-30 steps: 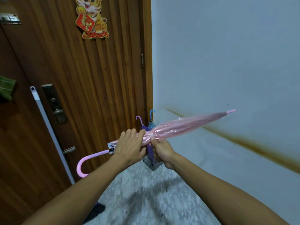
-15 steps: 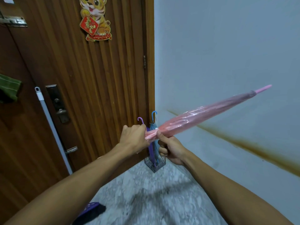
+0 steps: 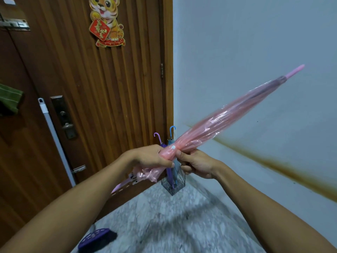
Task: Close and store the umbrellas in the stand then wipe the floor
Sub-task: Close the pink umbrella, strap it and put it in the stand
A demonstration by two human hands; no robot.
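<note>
- Pink umbrella (image 3: 218, 123), folded, is held in both hands in front of the person; its canopy slants up and to the right toward the white wall (image 3: 255, 42), with the pink tip at the far upper end.
- Left hand (image 3: 151, 157) is curled round the gathered lower end of the canopy, by a small white snap button; loose pink plastic and the pale handle end hang out below it, partly hidden by the forearm.
- Right hand (image 3: 197, 164) sits just beside the left, thumb and fingers pinching the canopy from below.
- Low on the floor (image 3: 173, 225), near the left forearm, lies a dark purple slipper (image 3: 96, 238), blurred.
- Beyond the hands, a wire umbrella stand (image 3: 173, 185) stands on the speckled floor in the corner where the wooden door (image 3: 109, 88) meets the wall.
- Purple umbrella (image 3: 168, 175) and blue umbrella (image 3: 176, 168) stand upright in the stand, their hooked handles showing above the hands.
- A white pole (image 3: 54, 139) leans against the door, to the left of the lock plate (image 3: 63, 117).
- A green cloth (image 3: 10, 99) hangs at the far left edge.
- A tiger sticker (image 3: 107, 21) is stuck high on the door.
- A brown stain (image 3: 273, 165) runs along the wall, sloping down to the right.
</note>
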